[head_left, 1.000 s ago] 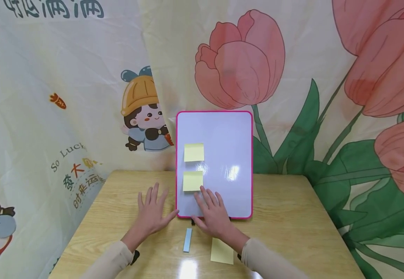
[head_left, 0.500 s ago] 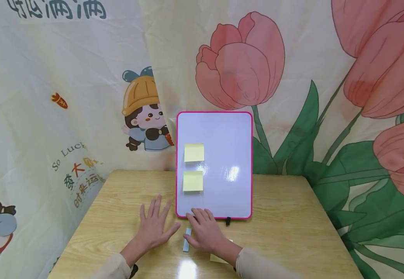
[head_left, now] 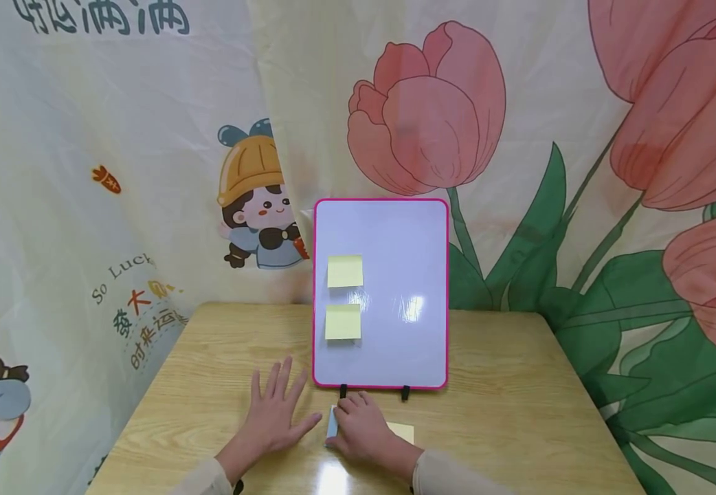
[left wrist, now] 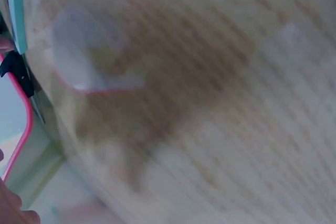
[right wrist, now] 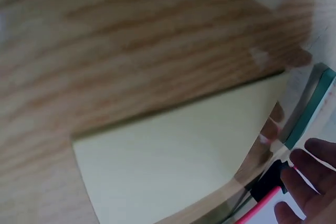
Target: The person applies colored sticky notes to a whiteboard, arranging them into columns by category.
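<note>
Resting low in the frame's centre, the right hand (head_left: 361,430) curls its fingers on the blue strip (head_left: 332,421) beside a yellow note (head_left: 403,432); the left hand (head_left: 277,409) lies flat, fingers spread, on the table (head_left: 519,405).

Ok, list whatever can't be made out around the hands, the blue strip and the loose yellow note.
- Blue strip: head view, mostly under the right hand; whether the fingers pinch it or only rest on it is hidden.
- Loose yellow note: head view, its near part covered by the right wrist.
- Left hand: flat on the table; the left wrist view is too blurred to show it.
- Notes on the whiteboard: any writing too small to tell.
</note>
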`<state>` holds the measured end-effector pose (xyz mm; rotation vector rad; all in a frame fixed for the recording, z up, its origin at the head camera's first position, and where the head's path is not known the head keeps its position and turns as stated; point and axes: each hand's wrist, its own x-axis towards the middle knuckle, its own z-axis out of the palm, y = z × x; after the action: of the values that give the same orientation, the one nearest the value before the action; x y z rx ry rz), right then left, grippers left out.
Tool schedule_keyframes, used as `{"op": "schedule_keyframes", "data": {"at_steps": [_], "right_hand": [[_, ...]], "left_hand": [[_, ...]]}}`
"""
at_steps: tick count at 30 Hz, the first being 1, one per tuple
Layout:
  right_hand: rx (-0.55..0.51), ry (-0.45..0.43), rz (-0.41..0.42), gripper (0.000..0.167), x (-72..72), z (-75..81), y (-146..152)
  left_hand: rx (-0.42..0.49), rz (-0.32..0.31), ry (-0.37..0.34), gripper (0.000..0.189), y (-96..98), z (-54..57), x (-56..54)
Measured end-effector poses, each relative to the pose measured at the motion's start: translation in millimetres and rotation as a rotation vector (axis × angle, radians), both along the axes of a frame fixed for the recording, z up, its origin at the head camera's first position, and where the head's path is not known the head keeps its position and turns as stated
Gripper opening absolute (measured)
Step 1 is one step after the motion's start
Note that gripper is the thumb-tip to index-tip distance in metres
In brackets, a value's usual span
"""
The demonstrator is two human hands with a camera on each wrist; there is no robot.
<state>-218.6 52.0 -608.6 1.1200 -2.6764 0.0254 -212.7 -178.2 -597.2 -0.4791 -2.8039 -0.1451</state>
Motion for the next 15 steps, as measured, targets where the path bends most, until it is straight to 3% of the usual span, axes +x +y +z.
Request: {"op": "schedule_keyframes", "data": {"at_steps": [6,11,15], "right_hand": [[0.042,0.048,0.03,0.059,2.8,-4.2,-1.3],[0.024,0.083,0.048,0.054,5.3,-5.0,-3.1],[0.028,0.078,0.048,0.049,6.4,-3.6,-4.5]], "left_hand": [[-0.017,0.008,-0.068,0.086,1.8,-2.8,4.2],[0.0,-0.019,-0.023,0.083,2.5,-4.4,7.7],[0.014,-0.038,-0.03,0.082,3.5,-7.1,11.0]]}}
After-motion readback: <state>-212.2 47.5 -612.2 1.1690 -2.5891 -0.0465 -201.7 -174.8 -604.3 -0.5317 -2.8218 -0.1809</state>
